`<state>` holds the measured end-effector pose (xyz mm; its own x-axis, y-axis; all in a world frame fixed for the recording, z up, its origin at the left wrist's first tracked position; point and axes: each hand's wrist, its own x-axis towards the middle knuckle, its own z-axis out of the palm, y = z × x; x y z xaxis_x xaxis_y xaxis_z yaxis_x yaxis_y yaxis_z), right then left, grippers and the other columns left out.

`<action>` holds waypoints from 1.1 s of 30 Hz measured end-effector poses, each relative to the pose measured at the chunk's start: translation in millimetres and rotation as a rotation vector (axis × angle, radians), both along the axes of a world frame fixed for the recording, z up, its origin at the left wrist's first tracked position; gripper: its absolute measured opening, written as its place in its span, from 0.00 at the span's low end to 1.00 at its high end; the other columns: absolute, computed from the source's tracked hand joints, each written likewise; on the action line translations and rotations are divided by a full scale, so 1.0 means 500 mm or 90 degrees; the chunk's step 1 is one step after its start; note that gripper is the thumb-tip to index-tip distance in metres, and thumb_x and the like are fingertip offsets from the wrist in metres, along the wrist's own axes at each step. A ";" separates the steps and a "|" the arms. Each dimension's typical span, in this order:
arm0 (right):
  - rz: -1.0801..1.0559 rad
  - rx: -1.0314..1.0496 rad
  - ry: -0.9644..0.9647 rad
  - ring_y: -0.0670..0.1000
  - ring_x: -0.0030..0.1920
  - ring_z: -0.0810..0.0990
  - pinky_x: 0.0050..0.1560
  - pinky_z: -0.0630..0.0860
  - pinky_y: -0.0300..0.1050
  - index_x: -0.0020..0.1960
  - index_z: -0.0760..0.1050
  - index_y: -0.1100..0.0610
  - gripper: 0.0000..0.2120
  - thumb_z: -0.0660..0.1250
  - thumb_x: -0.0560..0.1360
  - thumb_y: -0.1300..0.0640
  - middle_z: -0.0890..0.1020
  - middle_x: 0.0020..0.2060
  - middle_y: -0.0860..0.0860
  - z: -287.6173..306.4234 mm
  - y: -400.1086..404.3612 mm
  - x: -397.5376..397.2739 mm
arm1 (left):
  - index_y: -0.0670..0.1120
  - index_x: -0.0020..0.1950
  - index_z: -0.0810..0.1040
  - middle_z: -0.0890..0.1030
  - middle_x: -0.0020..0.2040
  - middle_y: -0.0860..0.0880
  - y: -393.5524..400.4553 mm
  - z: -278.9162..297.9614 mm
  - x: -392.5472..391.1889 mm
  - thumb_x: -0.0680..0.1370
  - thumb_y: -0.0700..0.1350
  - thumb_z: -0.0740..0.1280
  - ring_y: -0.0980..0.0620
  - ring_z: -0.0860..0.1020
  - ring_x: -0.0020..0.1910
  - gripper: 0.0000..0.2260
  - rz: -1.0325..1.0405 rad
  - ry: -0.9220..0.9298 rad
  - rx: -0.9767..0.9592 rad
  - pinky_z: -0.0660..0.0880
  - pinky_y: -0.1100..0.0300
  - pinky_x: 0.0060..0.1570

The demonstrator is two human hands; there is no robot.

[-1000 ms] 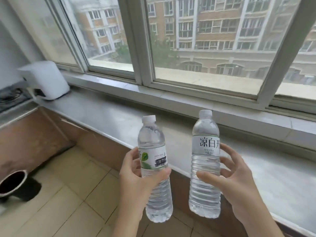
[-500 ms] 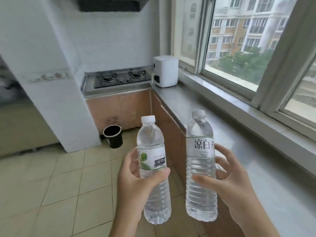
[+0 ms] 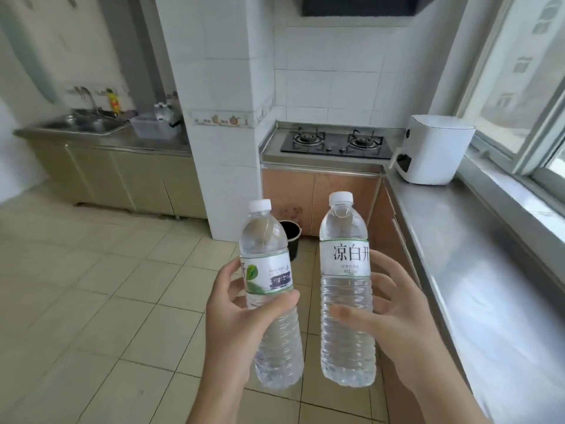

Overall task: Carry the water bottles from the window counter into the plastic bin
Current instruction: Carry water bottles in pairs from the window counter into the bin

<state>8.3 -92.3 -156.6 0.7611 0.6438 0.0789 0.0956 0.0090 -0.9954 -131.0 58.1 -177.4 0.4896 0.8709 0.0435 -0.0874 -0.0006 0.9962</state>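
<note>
Above the tiled floor, beside the window worktop [image 3: 477,270], the left hand [image 3: 238,319] grasps a green-leaf-labelled water bottle [image 3: 269,289] and the right hand [image 3: 394,316] grasps one marked 凉白开 [image 3: 347,289], both at mid-body. Seemingly full: heavyish, thin ribbed plastic, likely yielding under squeeze. Smaller print is unreadable.

White-tiled walls [image 3: 330,75] back a gas hob [image 3: 334,142] at 12 o'clock; a steel sink [image 3: 88,123] sits at 10 o'clock, daylit windows [image 3: 519,71] at 2, beige floor tiles [image 3: 101,301] below.
</note>
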 end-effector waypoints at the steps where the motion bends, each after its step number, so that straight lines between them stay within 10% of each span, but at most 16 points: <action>1: 0.017 -0.002 -0.004 0.47 0.45 0.85 0.45 0.81 0.51 0.60 0.72 0.34 0.41 0.84 0.53 0.58 0.84 0.48 0.44 0.000 0.023 0.013 | 0.73 0.48 0.76 0.86 0.48 0.59 0.011 -0.003 0.005 0.51 0.52 0.83 0.58 0.85 0.42 0.32 0.019 0.002 0.001 0.78 0.68 0.31; 15: 0.184 -0.029 0.025 0.48 0.48 0.84 0.49 0.81 0.57 0.63 0.70 0.36 0.45 0.82 0.49 0.51 0.84 0.51 0.46 -0.015 0.384 0.037 | 0.69 0.51 0.76 0.87 0.47 0.57 0.273 -0.026 -0.025 0.53 0.49 0.83 0.59 0.85 0.43 0.31 0.189 0.001 -0.021 0.77 0.68 0.35; 33: 0.238 -0.009 0.043 0.51 0.48 0.85 0.47 0.81 0.55 0.59 0.74 0.36 0.41 0.83 0.55 0.66 0.83 0.52 0.48 -0.011 0.993 0.026 | 0.64 0.53 0.79 0.87 0.47 0.54 0.858 -0.006 -0.066 0.52 0.48 0.83 0.55 0.86 0.41 0.32 0.241 -0.014 -0.007 0.79 0.66 0.33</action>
<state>21.2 404.4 -162.0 0.4766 0.8788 0.0252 0.0224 0.0165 -0.9996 -164.0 487.3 -180.6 0.1326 0.9903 0.0404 -0.1049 -0.0265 0.9941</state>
